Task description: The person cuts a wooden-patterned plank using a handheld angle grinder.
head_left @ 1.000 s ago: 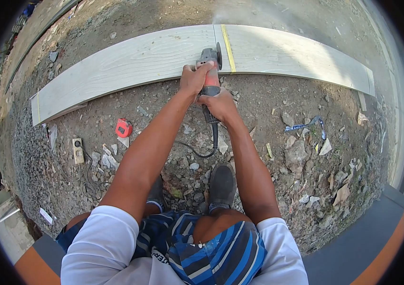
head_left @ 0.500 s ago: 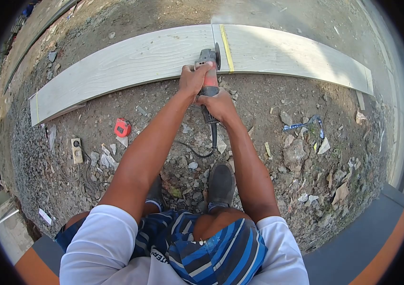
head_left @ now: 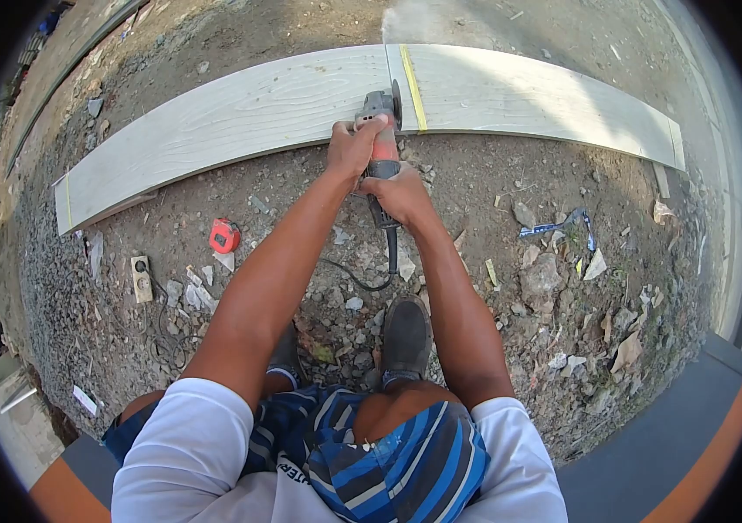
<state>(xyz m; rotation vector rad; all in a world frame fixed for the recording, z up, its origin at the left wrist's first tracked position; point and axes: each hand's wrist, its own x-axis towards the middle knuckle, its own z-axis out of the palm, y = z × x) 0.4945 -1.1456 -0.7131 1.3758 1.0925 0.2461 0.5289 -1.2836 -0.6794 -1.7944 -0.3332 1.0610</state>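
My left hand (head_left: pixel 353 150) is wrapped round the front of a red and black angle grinder (head_left: pixel 384 148), near its grey head. Just behind it, my right hand (head_left: pixel 399 192) grips the rear of the grinder's body. The upright cutting disc (head_left: pixel 397 105) meets a long pale wood-grained board (head_left: pixel 257 100) at a thin dark cut line, left of a yellow strip (head_left: pixel 414 91) across the board. Pale dust hangs beyond the board's far edge. The power cord (head_left: pixel 392 253) runs from the grinder down towards my feet.
A red tape measure (head_left: pixel 224 235) and a socket block (head_left: pixel 142 279) lie on the stony ground to the left. To the right are a blue and white strap (head_left: pixel 554 229), a large stone (head_left: pixel 542 283) and scraps. My shoe (head_left: pixel 406 338) stands below the grinder.
The grinder and both hands have shifted very slightly in view, with my grip unchanged. The dust beyond the board has changed shape and looks denser near the cut line.
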